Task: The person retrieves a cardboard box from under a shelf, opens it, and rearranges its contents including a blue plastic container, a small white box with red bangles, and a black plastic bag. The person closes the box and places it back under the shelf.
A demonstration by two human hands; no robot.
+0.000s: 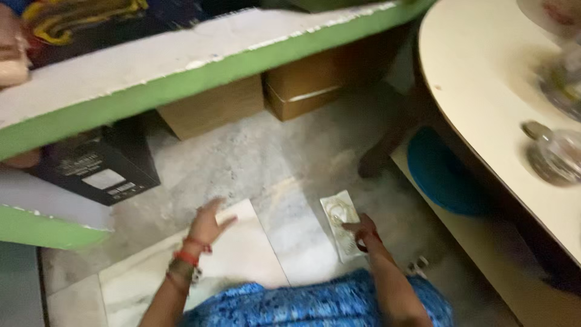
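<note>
Marble floor [272, 163] below; left hand [209, 223] spread flat, holding nothing, right hand [362, 230] pinching a pale packet [340, 225] lying on the floor. Green-edged shelf [200, 75] overhead, boxes [212, 109] beneath, cream worktop [478, 79] right.

The whole view is motion-blurred. Glass jars [554, 154] on the table [484, 79] are smeared, contents unreadable, and the frame's right edge cuts them off. The packet [342, 233] under the right hand [362, 229] shows only a vague pale pattern. The shelf [181, 66] hides the box [212, 109] tops.
</note>
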